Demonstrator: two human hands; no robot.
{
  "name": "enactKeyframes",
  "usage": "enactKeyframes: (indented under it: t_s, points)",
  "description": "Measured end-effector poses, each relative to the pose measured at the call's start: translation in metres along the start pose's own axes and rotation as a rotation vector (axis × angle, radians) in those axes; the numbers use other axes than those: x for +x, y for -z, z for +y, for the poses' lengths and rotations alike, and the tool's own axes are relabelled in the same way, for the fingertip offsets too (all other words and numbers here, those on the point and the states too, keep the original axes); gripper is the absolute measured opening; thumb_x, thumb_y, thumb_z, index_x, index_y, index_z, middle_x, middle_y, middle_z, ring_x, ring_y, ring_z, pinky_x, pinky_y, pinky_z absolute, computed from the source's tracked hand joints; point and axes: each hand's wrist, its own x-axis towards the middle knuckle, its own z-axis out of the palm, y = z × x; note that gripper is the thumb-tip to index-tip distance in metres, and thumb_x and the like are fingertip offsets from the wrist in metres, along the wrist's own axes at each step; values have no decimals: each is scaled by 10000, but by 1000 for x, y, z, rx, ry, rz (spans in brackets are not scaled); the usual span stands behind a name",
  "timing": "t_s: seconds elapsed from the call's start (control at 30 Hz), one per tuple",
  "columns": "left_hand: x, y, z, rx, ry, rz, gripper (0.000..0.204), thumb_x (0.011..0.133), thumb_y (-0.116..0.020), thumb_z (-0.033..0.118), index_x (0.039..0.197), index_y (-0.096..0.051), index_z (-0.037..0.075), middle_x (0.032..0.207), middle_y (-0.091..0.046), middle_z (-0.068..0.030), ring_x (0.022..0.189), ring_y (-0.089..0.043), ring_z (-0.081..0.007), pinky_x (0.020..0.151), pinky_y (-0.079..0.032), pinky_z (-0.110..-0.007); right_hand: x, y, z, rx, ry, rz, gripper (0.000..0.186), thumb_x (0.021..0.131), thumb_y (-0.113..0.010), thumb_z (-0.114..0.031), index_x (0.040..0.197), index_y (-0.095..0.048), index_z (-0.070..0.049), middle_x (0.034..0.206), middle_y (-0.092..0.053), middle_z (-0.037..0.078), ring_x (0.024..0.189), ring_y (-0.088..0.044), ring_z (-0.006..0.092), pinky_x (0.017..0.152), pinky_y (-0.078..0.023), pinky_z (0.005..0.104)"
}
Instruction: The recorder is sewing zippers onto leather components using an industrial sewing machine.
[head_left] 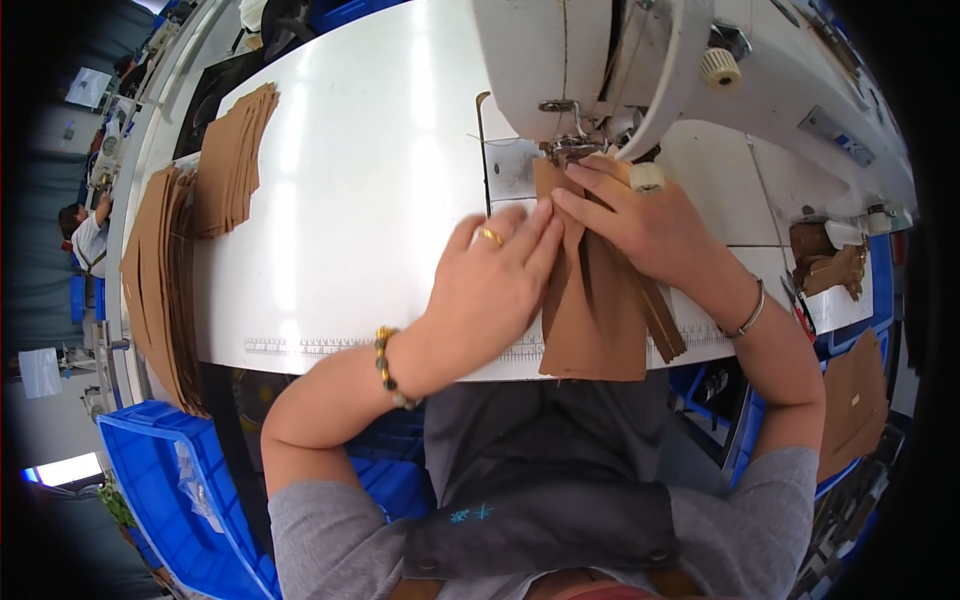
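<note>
A folded piece of brown fabric (597,325) runs from the sewing machine's presser foot (572,150) down over the table's front edge, with layers lifted along its right side. My left hand (497,275) rests against its left edge, fingers stretched out and slightly blurred. On the upper right part lies my right hand (648,220), its fingers extended and their tips close to the presser foot. Both hands touch the fabric without wrapping round it. The undersides of the fingers are hidden. The white sewing machine (530,60) stands over the work.
Stacks of brown fabric pieces (160,290) lie at the table's left. A printed ruler (300,346) follows its front edge. Scissors (798,305) and brown scraps (832,268) are at the right. A blue bin (175,480) stands lower left; another person (90,235) sits far left.
</note>
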Motion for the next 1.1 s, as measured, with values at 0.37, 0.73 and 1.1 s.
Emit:
enactKeyframes:
  t_s: [0.37,0.73,1.1]
  points:
    - [-88,23,75,-67,-141,158,280,831,-726,57,1099,-782,-4,1185,-767,-141,1049,-705,-242,853,-589,-327,-52,48,-88,235,109,-220,457,828,-691,-236,1224,-700,-9,1360,-655,182,1300,-617,336,1119,-476,499]
    - [-25,11,21,-95,-17,92,450,847,-788,197,1258,-715,29,1297,-716,-83,1160,-658,-287,920,-560,-389,-68,50,-115,147,128,-162,388,854,-625,-166,1163,-733,42,1303,-688,202,1236,-656,349,1077,-509,483]
    - [16,-6,-21,-70,-21,52,684,839,-806,445,1384,-659,58,1432,-654,-76,1251,-623,-311,984,-523,-415,-28,64,-81,501,129,-167,293,803,-673,-167,1052,-700,-15,1195,-662,142,1122,-655,301,983,-529,417]
